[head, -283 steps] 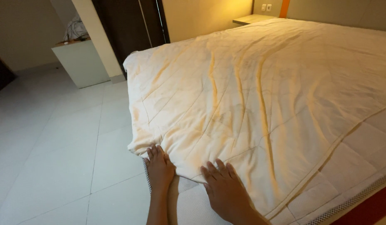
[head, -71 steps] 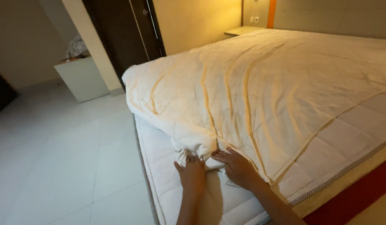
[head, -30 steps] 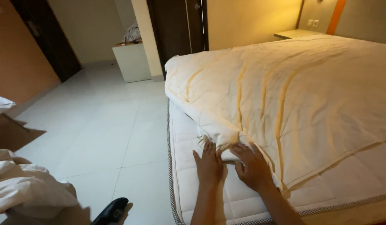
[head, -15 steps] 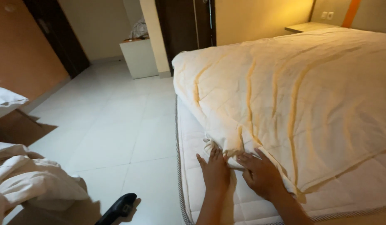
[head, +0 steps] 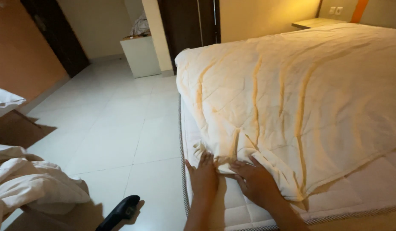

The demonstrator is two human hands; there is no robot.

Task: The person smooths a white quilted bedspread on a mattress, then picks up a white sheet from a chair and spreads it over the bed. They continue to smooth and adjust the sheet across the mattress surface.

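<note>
Hands at quilt corner; left hand (head: 203,179) and right hand (head: 255,182) lie flat, fingers spread, gripping nothing, pressing the bunched edge of the cream quilt (head: 300,94) onto the bare mattress (head: 198,141); quilt looks soft, light, floppy; best pinched at that corner.

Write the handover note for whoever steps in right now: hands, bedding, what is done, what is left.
Left hand: flat, fingers spread, pressing the bunched edge of the cream quilt onto the mattress. No grip closed on anything.
Right hand: also flat on that edge, just beside the left.
Quilt covers most of the bed but is wrinkled; its near edge sits short of the mattress corner, leaving a bare strip.
Done: quilt laid over the bed.
Left, by the look of it: smoothing wrinkles, squaring the corner.
Loose white linen is heaped on the floor at left.
</note>
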